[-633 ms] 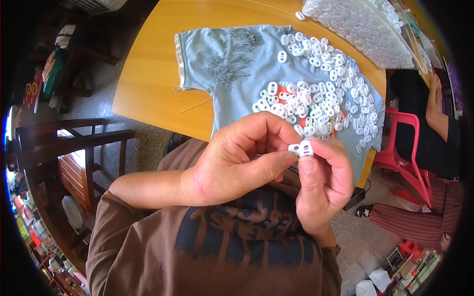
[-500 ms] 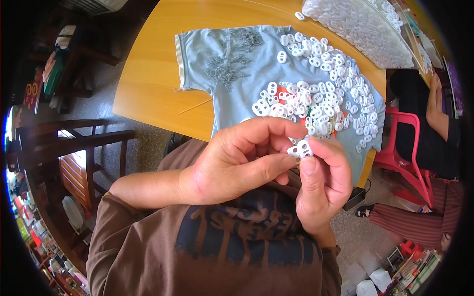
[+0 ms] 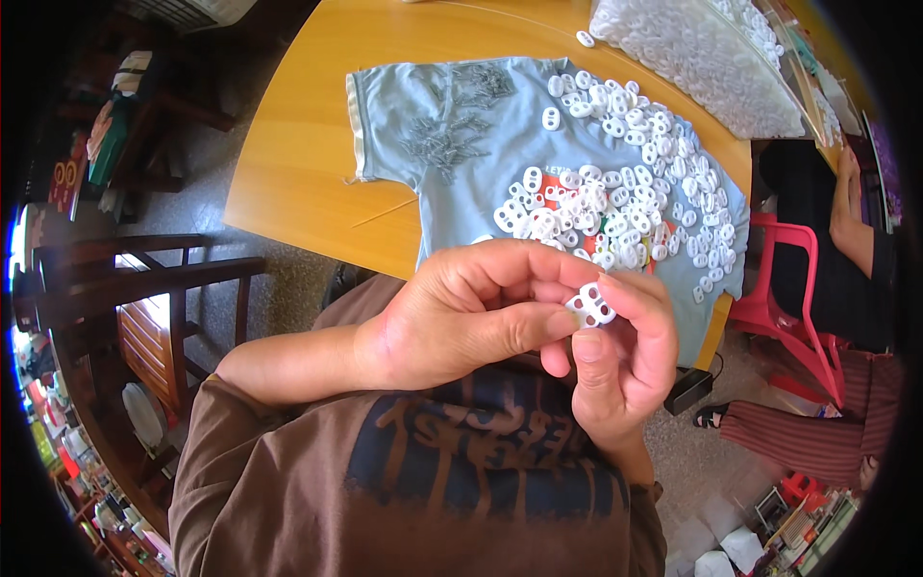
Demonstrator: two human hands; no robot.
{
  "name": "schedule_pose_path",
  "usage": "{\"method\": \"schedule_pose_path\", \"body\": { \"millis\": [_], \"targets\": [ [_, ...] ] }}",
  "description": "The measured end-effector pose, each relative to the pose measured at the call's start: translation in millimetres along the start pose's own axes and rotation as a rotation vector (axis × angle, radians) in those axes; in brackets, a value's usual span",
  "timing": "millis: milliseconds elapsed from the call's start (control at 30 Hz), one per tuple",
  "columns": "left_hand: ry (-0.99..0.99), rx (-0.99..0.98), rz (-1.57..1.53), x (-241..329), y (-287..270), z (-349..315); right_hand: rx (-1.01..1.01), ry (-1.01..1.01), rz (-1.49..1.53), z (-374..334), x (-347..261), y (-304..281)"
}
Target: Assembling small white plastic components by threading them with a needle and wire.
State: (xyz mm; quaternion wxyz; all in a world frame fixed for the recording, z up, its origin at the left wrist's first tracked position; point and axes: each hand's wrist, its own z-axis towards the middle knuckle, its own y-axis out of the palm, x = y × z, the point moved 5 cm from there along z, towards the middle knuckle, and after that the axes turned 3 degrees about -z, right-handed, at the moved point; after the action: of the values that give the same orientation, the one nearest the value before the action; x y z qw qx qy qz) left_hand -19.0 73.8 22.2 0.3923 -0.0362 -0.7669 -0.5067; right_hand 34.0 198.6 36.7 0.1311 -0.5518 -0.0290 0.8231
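Note:
In front of my chest I hold a small white plastic piece with several dark holes point(image 3: 591, 305); it looks like two oval pieces side by side, though I cannot tell if they are joined. My left hand point(image 3: 471, 313) pinches it from the left between thumb and fingers. My right hand point(image 3: 627, 351) closes on its right side, index finger along the upper edge and thumb just below. Beyond my hands, many white oval two-holed pieces point(image 3: 615, 207) lie heaped on a light blue T-shirt point(image 3: 385, 115). Small, thin clear-looking parts point(image 3: 447, 139) are piled on its left side.
The shirt is spread on a yellow wooden table point(image 3: 298, 144). A large clear bag of white pieces point(image 3: 692, 67) stands at the far right. Another person's arm point(image 3: 846, 216) and a red plastic chair point(image 3: 769, 274) are to the right. A wooden chair point(image 3: 149, 337) stands at left.
The white piece has turned so more of its holes face me and has shifted slightly down. My right thumb has slid down and left, off its face.

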Motion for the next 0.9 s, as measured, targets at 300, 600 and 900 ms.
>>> {"method": "schedule_pose_path", "body": {
  "millis": [300, 600, 900],
  "targets": [
    [0.055, -0.040, 0.081, 0, 0, 1, 0.002, -0.150, -0.112, 1, 1, 4],
    [0.081, -0.021, 0.062, -2, 2, 1, -0.001, -0.200, -0.225, 4, 1, 10],
    [0.187, -0.056, 0.038, -2, 3, -2, 0.012, -0.287, -0.205, 5, 4, 15]
  ]
}}
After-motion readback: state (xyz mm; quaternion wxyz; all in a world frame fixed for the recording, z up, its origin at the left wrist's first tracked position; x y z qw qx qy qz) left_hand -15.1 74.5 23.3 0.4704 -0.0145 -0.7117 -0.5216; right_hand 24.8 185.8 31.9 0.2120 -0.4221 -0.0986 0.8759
